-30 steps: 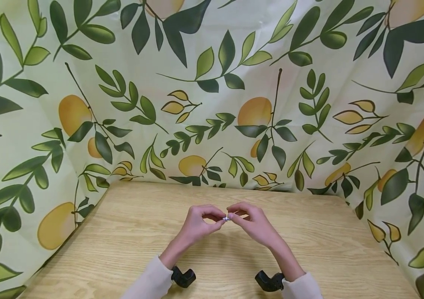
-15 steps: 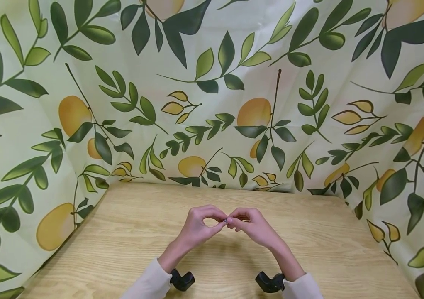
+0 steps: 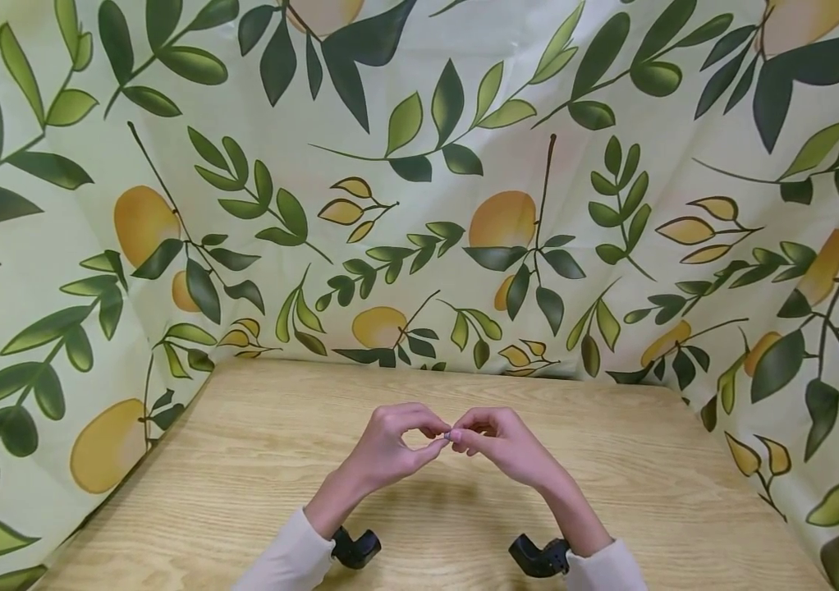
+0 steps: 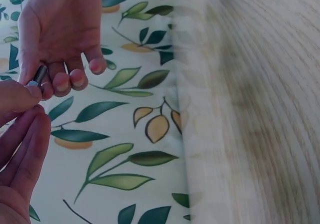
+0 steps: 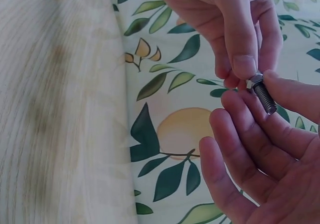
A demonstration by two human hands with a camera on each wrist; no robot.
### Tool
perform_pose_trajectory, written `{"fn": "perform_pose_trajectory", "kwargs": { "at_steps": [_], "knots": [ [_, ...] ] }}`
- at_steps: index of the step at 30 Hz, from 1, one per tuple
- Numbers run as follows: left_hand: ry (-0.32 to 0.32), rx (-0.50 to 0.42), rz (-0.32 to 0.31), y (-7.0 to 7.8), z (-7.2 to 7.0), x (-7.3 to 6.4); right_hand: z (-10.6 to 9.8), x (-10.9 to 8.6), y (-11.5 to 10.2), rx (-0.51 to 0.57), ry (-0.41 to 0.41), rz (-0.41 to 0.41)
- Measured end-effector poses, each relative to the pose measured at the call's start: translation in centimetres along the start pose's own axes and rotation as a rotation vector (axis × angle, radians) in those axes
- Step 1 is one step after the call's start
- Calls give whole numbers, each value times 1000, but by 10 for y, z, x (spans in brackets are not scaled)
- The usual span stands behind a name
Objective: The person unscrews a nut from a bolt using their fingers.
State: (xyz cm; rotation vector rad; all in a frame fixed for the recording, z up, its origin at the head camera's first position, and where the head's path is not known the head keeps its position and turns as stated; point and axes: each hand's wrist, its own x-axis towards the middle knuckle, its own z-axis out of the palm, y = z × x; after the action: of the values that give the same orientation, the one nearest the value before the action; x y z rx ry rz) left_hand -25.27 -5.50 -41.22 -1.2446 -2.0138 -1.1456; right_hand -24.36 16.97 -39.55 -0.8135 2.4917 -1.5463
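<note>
A small metal bolt [image 5: 265, 98] with a threaded shaft is held between the two hands, above the table. A hexagonal nut-like piece [image 5: 251, 83] sits at the shaft's left-hand end. My left hand [image 3: 390, 443] pinches that end between thumb and fingers, which hide part of it. Thumb and index finger of my right hand [image 3: 511, 447] close in on the hexagonal piece from the other side. In the left wrist view the threaded shaft points towards the right palm, its end uncovered. The other right fingers are loosely bent beneath it.
A wooden table [image 3: 257, 460] lies under both hands. Cloth [image 3: 419, 197] printed with leaves and fruit hangs behind it and at both sides. Black wrist devices [image 3: 356, 548] are strapped at both cuffs, facing inward.
My right fingertips have moved in from a small gap to meet the left ones at the bolt, covering most of it in the head view. The left hand has hardly moved.
</note>
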Motion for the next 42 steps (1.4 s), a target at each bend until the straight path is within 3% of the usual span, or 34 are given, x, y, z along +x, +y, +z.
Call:
{"fn": "perform_pose_trajectory", "kwargs": {
  "at_steps": [11, 22, 31, 39, 42],
  "knots": [
    [-44, -30, -2, 2, -5, 2, 2, -2, -6, -44, 0, -24],
    [-30, -37, 12, 7, -10, 5, 5, -5, -14, -68, 53, -35],
    [-47, -39, -14, 8, -11, 6, 5, -4, -13, -91, 113, -66],
    [-33, -25, 1, 9, -13, 7, 0, -4, -13, -76, 74, -9],
    [-34, -11, 2, 9, -13, 7, -2, -4, -12, -64, 36, -26]
  ]
}}
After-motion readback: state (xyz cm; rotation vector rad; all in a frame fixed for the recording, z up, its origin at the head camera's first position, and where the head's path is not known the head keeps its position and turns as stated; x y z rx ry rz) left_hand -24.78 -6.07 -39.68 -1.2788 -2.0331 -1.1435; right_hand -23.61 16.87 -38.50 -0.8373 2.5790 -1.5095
